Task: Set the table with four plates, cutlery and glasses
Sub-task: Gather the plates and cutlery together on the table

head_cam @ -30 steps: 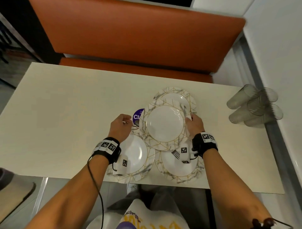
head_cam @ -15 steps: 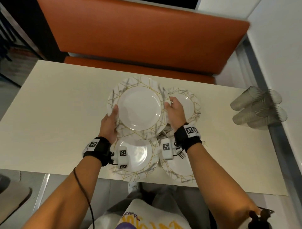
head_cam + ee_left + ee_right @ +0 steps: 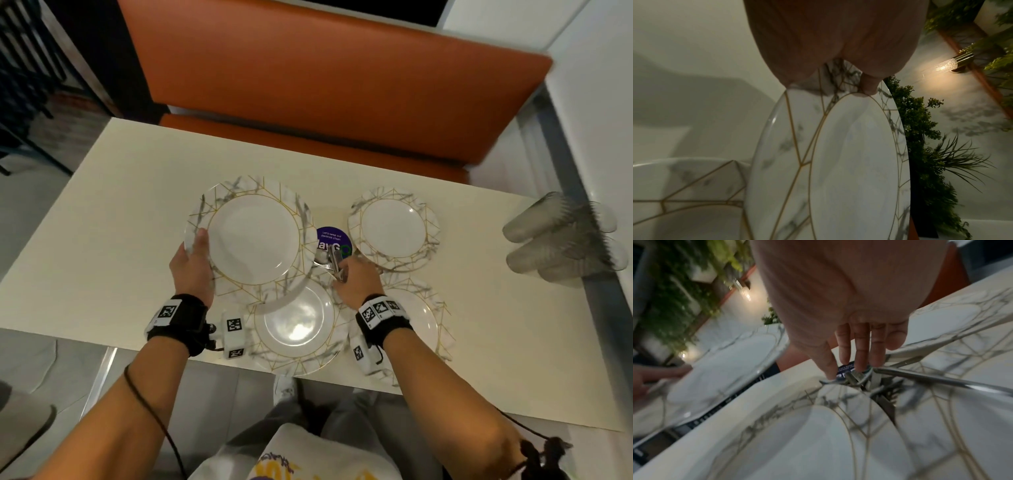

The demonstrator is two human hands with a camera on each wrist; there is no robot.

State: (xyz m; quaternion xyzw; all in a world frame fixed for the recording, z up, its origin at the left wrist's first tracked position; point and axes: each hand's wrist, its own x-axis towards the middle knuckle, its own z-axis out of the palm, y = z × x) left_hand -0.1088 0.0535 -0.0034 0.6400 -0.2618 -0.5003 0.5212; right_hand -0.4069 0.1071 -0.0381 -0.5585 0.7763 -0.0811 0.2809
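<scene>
Left grip: the left hand (image 3: 191, 263) clamps the near-left rim of a large round white plate with grey marble veining and thin gold lines (image 3: 251, 236) — thumb on top of the rim, as the left wrist view shows (image 3: 869, 84), the other fingers hidden beneath.
Held plate: glossy and smooth, with a plain white well inside a gold ring; it sits above the table and its near edge overlaps the plate below it.
Right grip: the right hand (image 3: 356, 284) reaches down with its fingers (image 3: 861, 345) long and nearly straight, tips touching a bundle of shiny metal cutlery (image 3: 335, 262); whether they actually pinch a piece I cannot tell.
Cutlery: slim steel handles, crossed in a heap where the plates meet, partly over a round purple sticker (image 3: 332, 238) on the tabletop.
Other plates: three of the same marbled pattern lie flat — a near centre plate (image 3: 298, 325) under the left wrist's side, a near right plate (image 3: 435, 325) mostly covered by the right forearm, and a far right plate (image 3: 394, 228) standing apart.
Glasses: a cluster of clear ribbed tumblers (image 3: 561, 240) lying on their sides at the right end, blurred.
Table: a smooth matt cream rectangular table (image 3: 120, 212).
Behind: an orange padded bench (image 3: 325, 78).
</scene>
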